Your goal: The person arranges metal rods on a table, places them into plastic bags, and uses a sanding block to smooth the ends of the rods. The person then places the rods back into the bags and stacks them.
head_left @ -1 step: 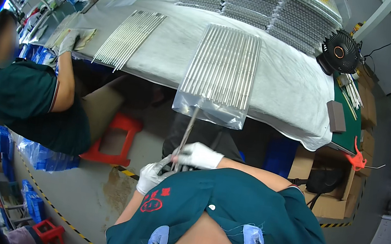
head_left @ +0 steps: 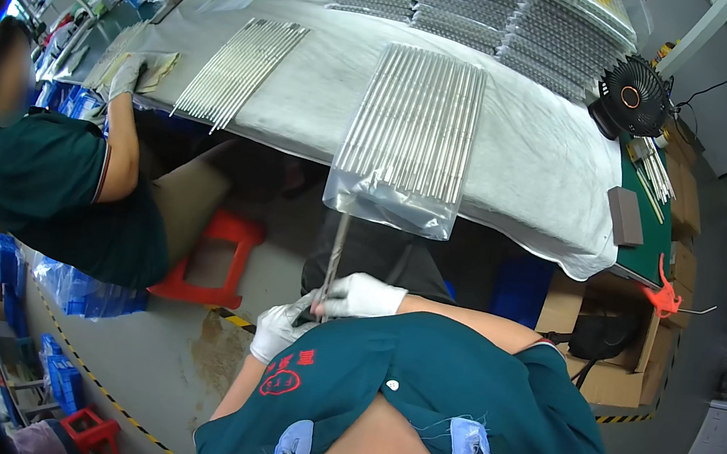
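Between my gloved hands, close to my body, a slim metal rod [head_left: 337, 253] stands nearly upright in view, its far end near the bag's edge. My right hand [head_left: 365, 297] closes its fingers on the rod from the right. Lower and to the left, my left hand [head_left: 279, 327] is closed around its near end, which is partly hidden by the fingers. Ahead on the table, a row of shiny metal rods [head_left: 413, 123] lies side by side on a clear plastic bag [head_left: 403, 212] that hangs over the front edge.
A white cloth [head_left: 520, 170] covers the table. More thin rods [head_left: 241, 71] lie left of the bag. Bubble-wrapped stacks [head_left: 460, 4] stand behind, with a black fan [head_left: 631, 97] at right. A co-worker [head_left: 63, 185] sits at left by a red stool [head_left: 215, 257].
The rod's far end has shifted slightly left and toward me, and the rod is more upright. My right hand has moved a little left and nearer my body.
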Demonstrator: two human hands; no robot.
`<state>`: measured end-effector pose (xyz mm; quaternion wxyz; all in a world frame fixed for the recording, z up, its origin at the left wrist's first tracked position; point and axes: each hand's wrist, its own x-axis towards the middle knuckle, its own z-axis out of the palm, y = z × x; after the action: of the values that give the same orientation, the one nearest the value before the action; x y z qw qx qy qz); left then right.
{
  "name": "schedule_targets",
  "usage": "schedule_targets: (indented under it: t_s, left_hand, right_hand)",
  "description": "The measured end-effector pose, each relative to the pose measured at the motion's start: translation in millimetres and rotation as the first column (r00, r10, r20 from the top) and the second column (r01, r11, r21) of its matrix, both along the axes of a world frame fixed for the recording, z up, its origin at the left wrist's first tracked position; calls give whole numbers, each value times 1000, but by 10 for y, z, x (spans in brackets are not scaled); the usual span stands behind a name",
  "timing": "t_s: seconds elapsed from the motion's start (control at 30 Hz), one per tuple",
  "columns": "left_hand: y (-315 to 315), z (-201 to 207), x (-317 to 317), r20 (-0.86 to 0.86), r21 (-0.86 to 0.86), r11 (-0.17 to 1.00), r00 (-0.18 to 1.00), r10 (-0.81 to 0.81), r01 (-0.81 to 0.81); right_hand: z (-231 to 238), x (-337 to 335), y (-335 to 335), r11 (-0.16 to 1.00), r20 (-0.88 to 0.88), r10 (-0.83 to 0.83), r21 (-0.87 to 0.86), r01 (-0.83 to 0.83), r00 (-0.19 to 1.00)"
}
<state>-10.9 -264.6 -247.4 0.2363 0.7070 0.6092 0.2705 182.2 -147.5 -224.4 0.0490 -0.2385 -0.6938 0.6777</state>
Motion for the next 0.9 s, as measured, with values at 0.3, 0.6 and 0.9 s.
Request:
schedule_targets:
  t_s: [0.3, 0.6, 0.9]
  left_hand:
    - [353, 176, 158, 203, -121, 978, 968, -146, 173]
    - [1505, 1057, 1497, 841, -518, 463, 526, 123, 720]
    - [1435, 860, 1763, 789, -613, 402, 542, 289, 680]
  right_hand:
    - [321, 248, 80, 938, -216, -147, 280, 206, 965]
    - [647, 1399, 288, 549, -68, -760, -599, 582, 647]
    - [955, 2236, 246, 351, 16, -914, 536, 768, 406]
